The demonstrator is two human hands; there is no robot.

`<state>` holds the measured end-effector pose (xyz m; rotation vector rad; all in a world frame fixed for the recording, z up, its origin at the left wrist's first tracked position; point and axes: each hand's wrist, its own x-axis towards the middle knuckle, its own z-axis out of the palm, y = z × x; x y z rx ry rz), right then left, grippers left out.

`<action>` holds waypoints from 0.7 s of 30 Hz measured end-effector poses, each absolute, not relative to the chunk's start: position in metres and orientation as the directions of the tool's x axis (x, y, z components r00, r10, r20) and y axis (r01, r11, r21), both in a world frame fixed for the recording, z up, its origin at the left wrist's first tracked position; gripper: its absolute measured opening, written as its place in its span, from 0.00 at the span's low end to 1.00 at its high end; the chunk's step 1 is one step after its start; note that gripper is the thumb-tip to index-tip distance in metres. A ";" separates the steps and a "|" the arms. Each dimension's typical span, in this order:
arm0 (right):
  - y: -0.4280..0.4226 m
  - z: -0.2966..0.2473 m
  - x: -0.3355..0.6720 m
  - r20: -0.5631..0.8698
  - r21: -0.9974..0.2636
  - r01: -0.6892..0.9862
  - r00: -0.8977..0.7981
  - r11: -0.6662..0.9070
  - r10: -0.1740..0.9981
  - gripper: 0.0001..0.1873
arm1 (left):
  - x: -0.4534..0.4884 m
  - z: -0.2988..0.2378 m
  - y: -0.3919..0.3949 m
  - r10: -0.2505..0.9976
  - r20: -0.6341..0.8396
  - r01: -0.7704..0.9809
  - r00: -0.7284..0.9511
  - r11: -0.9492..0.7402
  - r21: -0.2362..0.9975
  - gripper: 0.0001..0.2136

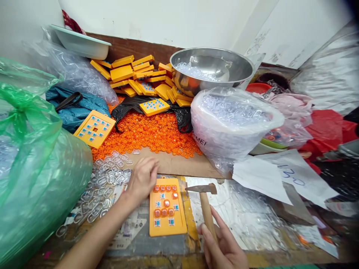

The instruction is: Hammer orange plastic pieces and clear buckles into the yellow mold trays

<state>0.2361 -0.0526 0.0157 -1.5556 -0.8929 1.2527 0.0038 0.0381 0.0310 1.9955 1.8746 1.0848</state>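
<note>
My right hand (221, 243) grips the wooden handle of a small hammer (207, 209), its metal head raised beside the yellow board. That yellow board (168, 194) lies flat on the worktop in front of me. Orange translucent caps (164, 212) sit in several of its places, while small blue-and-white squares (162, 195) show in others. Just off the board's upper left corner is my left hand (143, 177), its fingers curled over the cardboard edge; whatever they may hold is hidden. Clear oval plastic pieces (109, 172) lie loose to its left.
Orange rings (146, 134) are heaped behind the cardboard (179, 162). Yellow boards (122, 73) are piled at the back beside a steel bowl (213, 67). A bag of clear pieces (230, 123) stands right, a green bag (42, 186) left. Paper sheets (260, 175) lie right.
</note>
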 end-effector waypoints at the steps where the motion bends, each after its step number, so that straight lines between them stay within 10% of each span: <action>1: -0.049 0.016 0.234 -0.335 -0.941 -0.026 0.223 -0.338 0.915 0.44 | -0.001 0.030 0.055 0.933 0.352 0.798 -0.072 -0.158 0.582 0.09; 14: -0.046 0.012 0.234 -0.360 -0.932 -0.036 0.217 -0.361 0.907 0.49 | -0.014 0.014 0.120 0.999 0.017 0.833 0.032 -0.036 0.553 0.09; 21: -0.046 0.017 0.234 -0.367 -0.928 -0.001 0.180 -0.373 0.913 0.47 | -0.012 0.009 0.107 0.992 0.113 0.830 0.052 -0.106 0.548 0.05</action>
